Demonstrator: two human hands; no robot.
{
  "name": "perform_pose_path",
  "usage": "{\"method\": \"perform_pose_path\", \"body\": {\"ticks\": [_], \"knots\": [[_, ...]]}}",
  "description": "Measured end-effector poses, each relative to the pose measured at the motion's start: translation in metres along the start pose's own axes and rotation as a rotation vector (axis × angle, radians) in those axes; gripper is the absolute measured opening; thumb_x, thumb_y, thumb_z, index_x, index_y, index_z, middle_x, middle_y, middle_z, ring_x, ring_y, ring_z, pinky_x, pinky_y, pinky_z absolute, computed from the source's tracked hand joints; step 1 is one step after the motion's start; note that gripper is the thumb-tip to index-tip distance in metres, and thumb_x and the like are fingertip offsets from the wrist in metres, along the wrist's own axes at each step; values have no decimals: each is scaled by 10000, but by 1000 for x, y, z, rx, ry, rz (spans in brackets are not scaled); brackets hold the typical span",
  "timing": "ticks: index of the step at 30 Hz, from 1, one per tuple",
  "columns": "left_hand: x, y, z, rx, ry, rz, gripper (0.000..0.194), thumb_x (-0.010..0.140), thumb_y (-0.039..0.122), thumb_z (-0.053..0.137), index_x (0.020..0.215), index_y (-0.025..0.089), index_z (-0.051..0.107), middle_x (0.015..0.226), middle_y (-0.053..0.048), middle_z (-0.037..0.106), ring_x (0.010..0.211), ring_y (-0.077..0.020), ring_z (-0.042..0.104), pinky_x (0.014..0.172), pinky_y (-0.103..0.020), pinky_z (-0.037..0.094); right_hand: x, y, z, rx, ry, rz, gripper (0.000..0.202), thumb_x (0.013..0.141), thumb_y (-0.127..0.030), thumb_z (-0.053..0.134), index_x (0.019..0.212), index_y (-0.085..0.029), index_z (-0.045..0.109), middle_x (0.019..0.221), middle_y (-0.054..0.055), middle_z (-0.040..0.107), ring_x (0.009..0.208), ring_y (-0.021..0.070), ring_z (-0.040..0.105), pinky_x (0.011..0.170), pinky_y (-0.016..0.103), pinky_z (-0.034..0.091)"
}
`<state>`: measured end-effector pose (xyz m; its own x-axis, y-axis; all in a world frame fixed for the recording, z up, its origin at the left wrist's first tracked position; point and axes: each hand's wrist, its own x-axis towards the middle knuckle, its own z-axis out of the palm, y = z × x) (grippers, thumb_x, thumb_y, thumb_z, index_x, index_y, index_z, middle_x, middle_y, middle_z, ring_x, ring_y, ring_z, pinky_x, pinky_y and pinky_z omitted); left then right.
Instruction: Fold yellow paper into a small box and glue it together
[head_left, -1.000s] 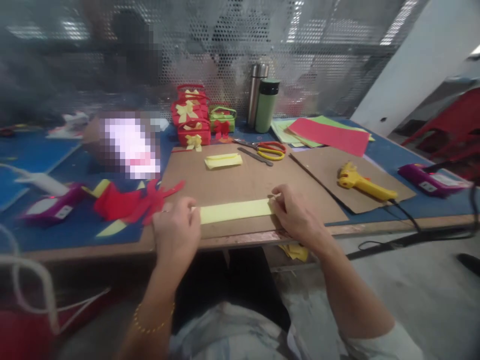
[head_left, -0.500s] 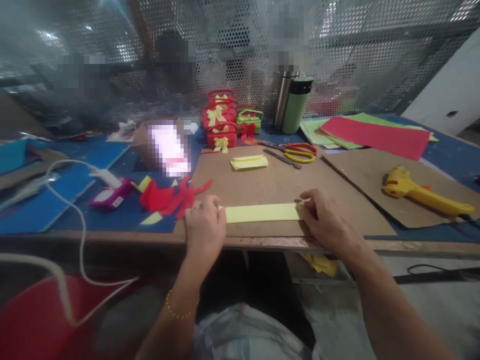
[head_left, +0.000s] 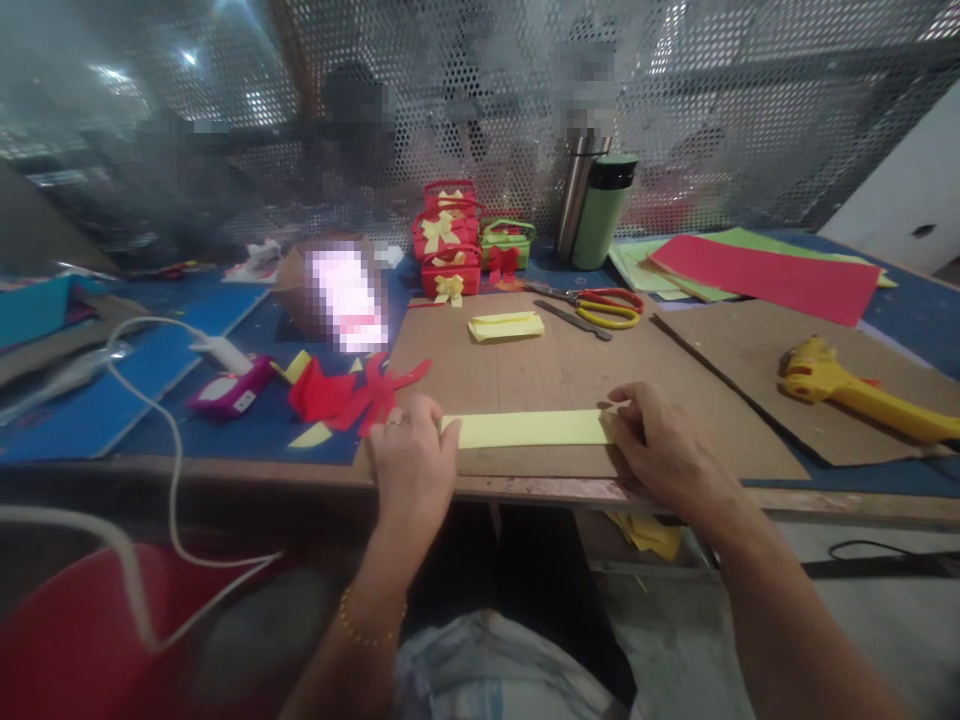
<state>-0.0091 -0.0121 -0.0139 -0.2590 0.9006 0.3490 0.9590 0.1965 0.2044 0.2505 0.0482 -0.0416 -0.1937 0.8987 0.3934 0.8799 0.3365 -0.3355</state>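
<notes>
A flat yellow paper strip [head_left: 534, 429] lies level along the front part of a brown cardboard sheet [head_left: 442, 370]. My left hand [head_left: 416, 450] pinches its left end between thumb and fingers, and my right hand [head_left: 651, 440] grips the right end the same way. Beyond the strip sits a folded yellow paper piece [head_left: 506, 326]. Behind that, scissors [head_left: 609, 308] with red and yellow handles rest beside a dark metal blade [head_left: 574, 320]. Red paper cutouts [head_left: 375, 392] are just left of my left hand.
Small red boxes [head_left: 448, 240] and a green box [head_left: 507, 245] stand at the back, near a green bottle [head_left: 598, 215]. A yellow glue gun [head_left: 862, 390] lies right; a lit phone [head_left: 349, 295] and purple device [head_left: 231, 388] are left. Red and green sheets [head_left: 765, 272] lie back right.
The whole view has shifted slightly, so things appear a little further right. Both hands keep hold of the strip's ends, with little visible change in their grip.
</notes>
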Motion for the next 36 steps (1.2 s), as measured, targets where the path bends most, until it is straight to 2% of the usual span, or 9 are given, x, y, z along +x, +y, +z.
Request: {"method": "perform_pose_path", "body": {"ticks": [4,9,16,19,24,26,31,34,36], "knots": [[-2,3,-3,77,-2,104,123,978,251,541,960,195,649,800,-70,652,832,-276,585,739,-387,357,0,0,0,5,-4,6,236,945,-344,453,1084,-216,594,738,36,732,642,231,625,605,329,330],[1,4,-5,146,32,322,312,960,98,454,867,242,714,901,-91,629,849,-261,531,705,-380,310,3,-3,-3,4,-14,-2,206,938,-327,454,1020,-220,610,678,25,699,615,220,605,595,324,298],[11,0,-7,228,-8,659,365,954,0,333,918,132,671,941,-119,640,830,-240,551,717,-366,378,4,-7,-4,1,-15,6,194,917,-243,448,1050,-204,585,713,27,684,654,221,598,615,320,285],[13,1,-10,265,-37,707,387,967,8,336,1061,150,683,945,-101,627,833,-227,571,718,-340,395,4,-7,-4,17,6,-7,157,912,-232,452,1000,-211,581,729,31,676,660,213,589,611,314,286],[19,5,-15,288,-129,773,625,940,-10,404,1410,372,560,934,-43,598,708,-173,566,693,-295,404,7,-6,-1,42,10,7,118,870,-200,497,952,-221,580,733,26,680,672,205,586,603,300,291],[22,8,-18,255,-163,791,637,939,0,424,1419,397,554,956,-45,597,689,-156,576,713,-288,427,8,-6,0,45,17,-9,116,882,-194,490,941,-216,587,754,33,686,688,202,587,615,297,300],[26,12,-24,253,-188,809,586,929,-1,436,1356,355,619,1022,-73,616,710,-146,613,769,-282,460,8,-10,-4,-15,55,-22,151,917,-166,474,912,-197,621,863,78,695,755,208,579,664,305,336],[27,12,-23,289,-185,823,569,930,5,425,1344,338,630,1033,-89,619,733,-156,633,779,-288,469,2,-23,-10,-137,159,-42,233,968,-151,432,912,-167,657,967,144,695,867,253,576,754,353,375],[28,12,-23,330,-185,830,551,938,22,423,1341,334,631,1028,-97,623,743,-168,647,778,-297,474,-4,-38,-11,-172,201,-145,270,993,-150,415,950,-161,681,1083,173,698,963,282,571,834,397,391]]}}
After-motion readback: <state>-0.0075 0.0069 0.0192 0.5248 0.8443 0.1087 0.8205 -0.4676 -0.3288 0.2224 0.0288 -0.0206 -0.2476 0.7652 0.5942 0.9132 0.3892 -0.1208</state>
